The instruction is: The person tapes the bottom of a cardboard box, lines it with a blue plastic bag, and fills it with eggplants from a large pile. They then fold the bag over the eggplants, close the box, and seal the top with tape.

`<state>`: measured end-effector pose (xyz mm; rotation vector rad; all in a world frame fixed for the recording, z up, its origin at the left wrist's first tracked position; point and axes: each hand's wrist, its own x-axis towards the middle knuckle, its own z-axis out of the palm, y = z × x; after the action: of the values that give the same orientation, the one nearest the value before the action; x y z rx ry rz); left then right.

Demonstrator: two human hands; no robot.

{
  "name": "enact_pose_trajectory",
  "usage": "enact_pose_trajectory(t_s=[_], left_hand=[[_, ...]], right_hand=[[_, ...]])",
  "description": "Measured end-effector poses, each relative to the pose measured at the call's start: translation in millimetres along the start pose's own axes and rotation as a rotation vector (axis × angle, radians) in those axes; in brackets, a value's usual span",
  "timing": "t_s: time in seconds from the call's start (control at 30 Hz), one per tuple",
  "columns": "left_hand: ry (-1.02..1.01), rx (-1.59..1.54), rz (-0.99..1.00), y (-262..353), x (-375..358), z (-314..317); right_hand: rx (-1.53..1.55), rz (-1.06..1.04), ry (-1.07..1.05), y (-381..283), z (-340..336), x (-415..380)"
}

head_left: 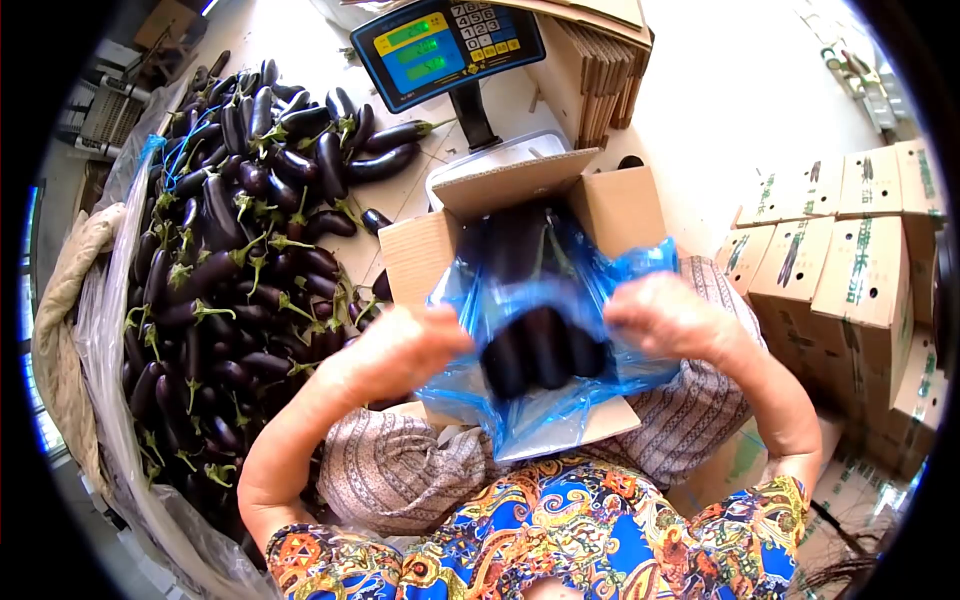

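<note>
Two bare hands work at an open cardboard box (622, 208) in the centre of the frame, which sits between the person's knees. The left hand (425, 335) is at the left edge of the box's blue plastic liner (545, 425), the right hand (655, 312) at its right edge. Both have curled fingers, but blur hides whether either one grips the film. Dark purple eggplants (545, 345) lie inside the liner, partly veiled by blue film. A large heap of loose eggplants (215, 285) fills the left of the frame, bordered by clear plastic sheeting (95, 310). At upper centre stands a digital scale (455, 50) with lit green readouts, beside a stack of flattened cardboard (597, 85). Closed printed cartons (855, 270) are piled at the right.
</note>
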<state>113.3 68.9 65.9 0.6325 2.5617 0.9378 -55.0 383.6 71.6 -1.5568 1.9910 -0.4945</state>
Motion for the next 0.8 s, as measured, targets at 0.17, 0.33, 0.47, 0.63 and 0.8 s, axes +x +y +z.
enact_pose_trajectory(t_s=[0.17, 0.33, 0.47, 0.63, 0.8], left_hand=[[0.087, -0.146, -0.266, 14.6, -16.9, -3.3], [0.326, -0.128, -0.605, -0.8, -13.6, 11.4], [-0.093, -0.360, -0.655, 6.3, -1.5, 35.6], [0.063, -0.910, -0.466, 74.0, 44.4, 9.1], [0.281, -0.529, -0.242, 98.3, 29.3, -7.0]], right_hand=[[0.075, 0.178, -0.037, -9.0, 14.7, -37.3], [-0.318, 0.317, 0.496, 7.3, 0.5, -31.3], [-0.116, 0.515, -0.051, 15.4, 19.4, -31.7], [0.785, -0.012, -0.046, -54.9, -0.4, -15.6], [0.461, 0.407, 0.197, -55.1, -22.3, -57.5]])
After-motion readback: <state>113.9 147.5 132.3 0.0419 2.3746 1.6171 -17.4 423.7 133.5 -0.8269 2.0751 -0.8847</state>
